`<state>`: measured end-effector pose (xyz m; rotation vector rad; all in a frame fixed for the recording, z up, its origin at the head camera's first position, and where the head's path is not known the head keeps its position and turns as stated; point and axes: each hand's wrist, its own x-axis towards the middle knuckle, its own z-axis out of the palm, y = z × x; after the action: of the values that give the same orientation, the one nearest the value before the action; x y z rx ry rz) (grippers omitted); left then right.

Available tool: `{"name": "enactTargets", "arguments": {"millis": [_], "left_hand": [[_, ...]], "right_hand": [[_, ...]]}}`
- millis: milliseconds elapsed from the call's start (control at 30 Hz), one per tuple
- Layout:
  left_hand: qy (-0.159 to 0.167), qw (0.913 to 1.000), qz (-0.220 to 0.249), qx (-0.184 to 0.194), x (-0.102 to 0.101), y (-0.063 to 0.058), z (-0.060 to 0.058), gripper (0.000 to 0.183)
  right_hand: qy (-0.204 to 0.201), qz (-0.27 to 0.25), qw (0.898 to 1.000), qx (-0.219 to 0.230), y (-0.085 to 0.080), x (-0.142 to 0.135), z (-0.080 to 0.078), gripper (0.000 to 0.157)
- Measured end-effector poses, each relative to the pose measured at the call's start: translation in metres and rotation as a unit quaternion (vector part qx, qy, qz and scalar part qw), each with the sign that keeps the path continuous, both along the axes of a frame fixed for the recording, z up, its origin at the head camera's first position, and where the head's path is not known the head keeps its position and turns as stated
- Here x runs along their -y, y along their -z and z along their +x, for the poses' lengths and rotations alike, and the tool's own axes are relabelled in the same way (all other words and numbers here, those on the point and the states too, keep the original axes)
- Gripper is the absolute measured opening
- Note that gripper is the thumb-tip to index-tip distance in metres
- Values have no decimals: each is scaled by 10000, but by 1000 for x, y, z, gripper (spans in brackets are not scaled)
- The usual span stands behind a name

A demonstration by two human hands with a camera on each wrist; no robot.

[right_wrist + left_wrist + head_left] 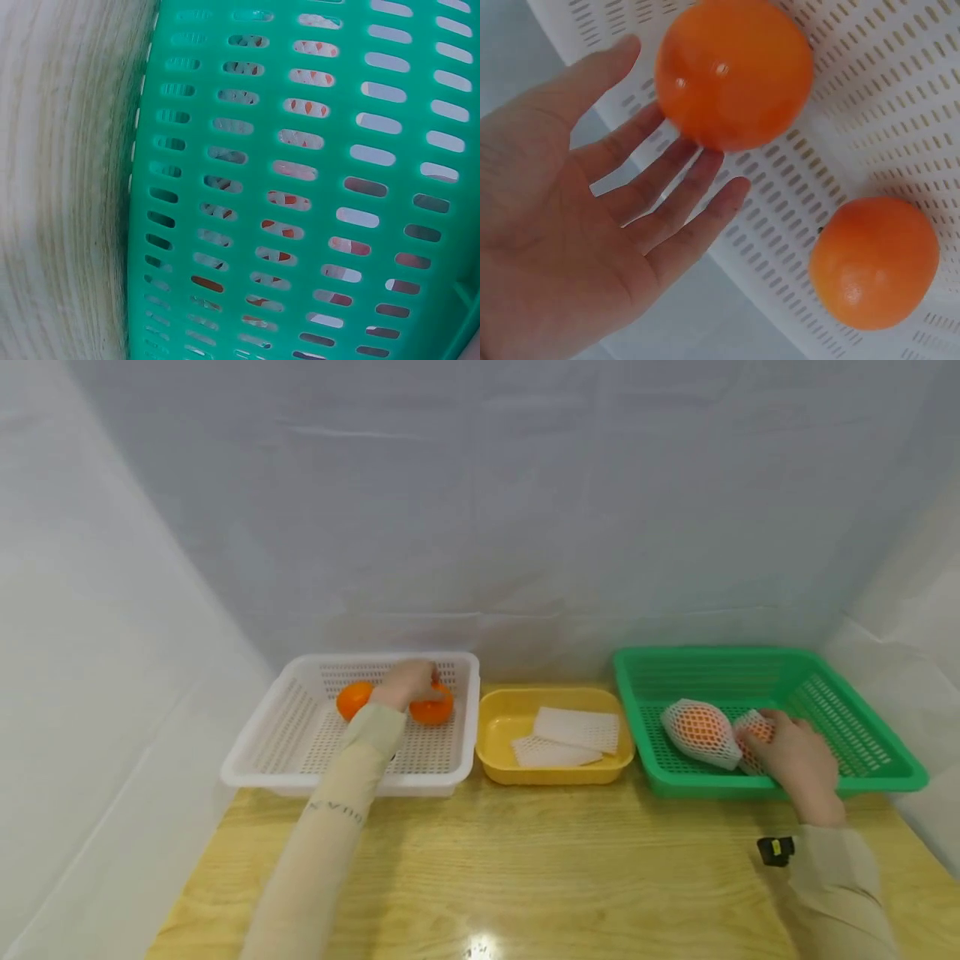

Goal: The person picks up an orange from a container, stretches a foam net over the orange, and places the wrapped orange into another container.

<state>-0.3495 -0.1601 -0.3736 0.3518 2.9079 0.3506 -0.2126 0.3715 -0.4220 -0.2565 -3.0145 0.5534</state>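
Note:
In the white basket (420, 783), my left hand (408, 683) reaches over a smooth, glossy orange fruit (431, 708). The left wrist view shows that hand's fingers spread, with some fingertips against the fruit and the thumb standing away from it. A second orange fruit (874, 262) lies apart from the hand on the basket floor. Over in the green basket (712, 787), my right hand (798, 760) grips a fruit in a white foam net (752, 735). Another netted fruit (699, 732) lies beside it. The basket's slotted wall hides most of this in the right wrist view.
Between the baskets stands a yellow tray (555, 777) holding flat white foam nets (577, 727). All three containers line the back of a wooden table (525, 860). White sheeting (480, 510) hangs behind and at the sides. A small black device (776, 851) is at the right cuff.

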Motion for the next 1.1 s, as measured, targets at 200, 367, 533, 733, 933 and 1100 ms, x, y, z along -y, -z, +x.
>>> {"name": "enactTargets", "arguments": {"millis": [200,367,533,733,933,1100], "left_hand": [[-346,9954,287,852,2,7,0,66],[-499,9907,333,1221,3,8,2,79],[-354,9936,294,1033,5,10,2,73],[-123,9969,340,693,6,2,4,63],[99,9990,377,228,7,-12,8,60],[181,9975,677,-121,6,-24,16,64]], "right_hand": [[-10,18,10000,38,0,1,-2,80],[-46,20,9999,109,-1,2,-3,81],[-147,48,9998,135,-2,2,-6,82],[-26,98,9987,-504,-1,0,-9,72],[13,185,9882,-1523,-9,15,-4,57],[-372,49,9702,-2392,-19,44,0,48]]}}
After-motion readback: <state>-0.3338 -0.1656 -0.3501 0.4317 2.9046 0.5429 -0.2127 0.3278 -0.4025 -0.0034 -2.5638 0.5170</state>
